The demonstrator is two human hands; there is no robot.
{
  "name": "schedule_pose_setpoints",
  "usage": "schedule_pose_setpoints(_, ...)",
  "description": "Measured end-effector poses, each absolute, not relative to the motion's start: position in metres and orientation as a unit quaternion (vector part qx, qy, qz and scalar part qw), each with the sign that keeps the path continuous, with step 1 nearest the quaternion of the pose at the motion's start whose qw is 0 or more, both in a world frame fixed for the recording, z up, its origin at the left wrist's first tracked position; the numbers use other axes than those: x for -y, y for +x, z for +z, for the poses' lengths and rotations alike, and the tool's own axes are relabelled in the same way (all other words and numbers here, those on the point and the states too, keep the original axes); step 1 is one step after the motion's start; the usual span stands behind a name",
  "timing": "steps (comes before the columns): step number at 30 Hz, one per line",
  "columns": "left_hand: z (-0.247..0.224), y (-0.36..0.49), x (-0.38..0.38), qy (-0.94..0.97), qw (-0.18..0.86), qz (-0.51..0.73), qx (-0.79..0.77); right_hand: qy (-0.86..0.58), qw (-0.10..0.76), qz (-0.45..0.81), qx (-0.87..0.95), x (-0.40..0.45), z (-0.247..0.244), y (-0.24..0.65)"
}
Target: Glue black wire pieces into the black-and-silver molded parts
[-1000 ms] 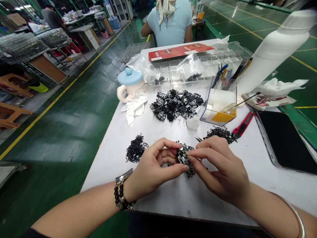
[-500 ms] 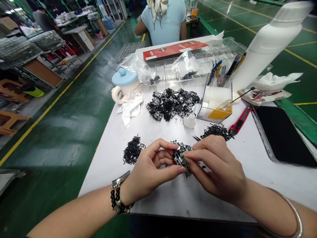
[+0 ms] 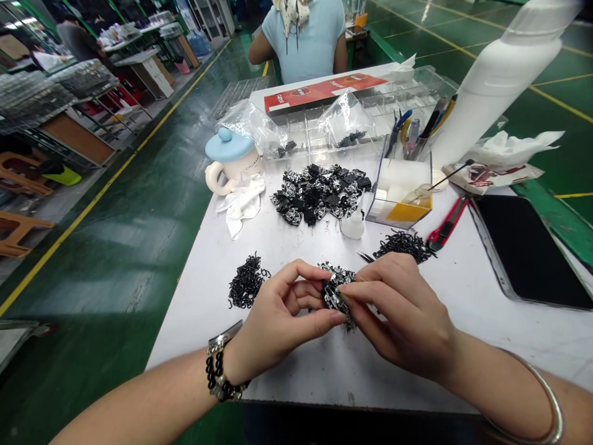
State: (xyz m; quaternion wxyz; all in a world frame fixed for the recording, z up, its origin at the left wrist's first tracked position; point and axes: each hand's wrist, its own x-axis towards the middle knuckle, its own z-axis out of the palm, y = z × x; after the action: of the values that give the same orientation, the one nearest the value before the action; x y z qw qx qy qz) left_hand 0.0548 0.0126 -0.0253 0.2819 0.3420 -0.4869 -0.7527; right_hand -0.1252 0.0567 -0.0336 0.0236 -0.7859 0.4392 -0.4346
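Between its thumb and fingers, my left hand (image 3: 282,315) grips a small black and silver part (image 3: 334,295), held just above the table. My right hand (image 3: 407,315) pinches at the same part from the right, its fingertips pressed together; a tiny piece between them is too small to make out. Directly behind the fingers lies a pile of small silver metal pieces (image 3: 341,273), partly hidden. Left of my left hand is a heap of small black curved pieces (image 3: 247,282). A similar black heap (image 3: 402,246) lies beyond my right hand, beside tweezer tips (image 3: 365,256).
Farther back sits a large pile of black and silver parts (image 3: 319,191). Around it stand a lidded mug (image 3: 236,162), a tissue (image 3: 241,207), a clear tool holder (image 3: 403,191) and a white bottle (image 3: 500,93). A red cutter (image 3: 447,224) and a phone (image 3: 532,247) lie right. A co-worker (image 3: 306,43) sits ahead.
The view has shifted very slightly. Both hands stay at the same part with nearly the same grip; nothing has been let go.
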Motion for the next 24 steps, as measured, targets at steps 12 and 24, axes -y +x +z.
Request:
schedule_pose_setpoints(12,-0.0263,0.0545,-0.0142,0.345,0.296,-0.733,0.507,-0.797,0.023,-0.413,-0.441,-0.0567,-0.0320,-0.1245)
schedule_pose_setpoints(24,-0.0288,0.0506,-0.0130,0.325,0.315,-0.688,0.567,-0.832,0.023,-0.373,-0.409,-0.0538,-0.0241,-0.1307)
